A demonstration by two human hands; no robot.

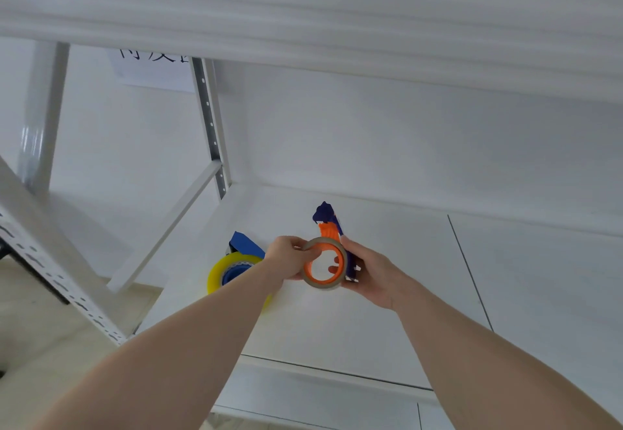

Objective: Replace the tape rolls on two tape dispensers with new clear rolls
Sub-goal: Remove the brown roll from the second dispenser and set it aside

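Smooth, matt white shelf board (371,321), looking like painted metal or laminate. Perforated uprights (210,126) of white-painted metal with a faint sheen. Soft, layered white foam sheets (337,15) above, matt with gentle ripples. Bare left hand (291,259) and right hand (369,273), grip closed on a dull brown cardboard core ring (324,263). Inside the ring, glossy orange plastic dispenser wheel (328,251) with a dark blue plastic frame (325,212). Beside it, a shiny, translucent yellowish tape roll (222,269) on a blue plastic dispenser (244,242). Pale, matt floor (50,345), slightly mottled.
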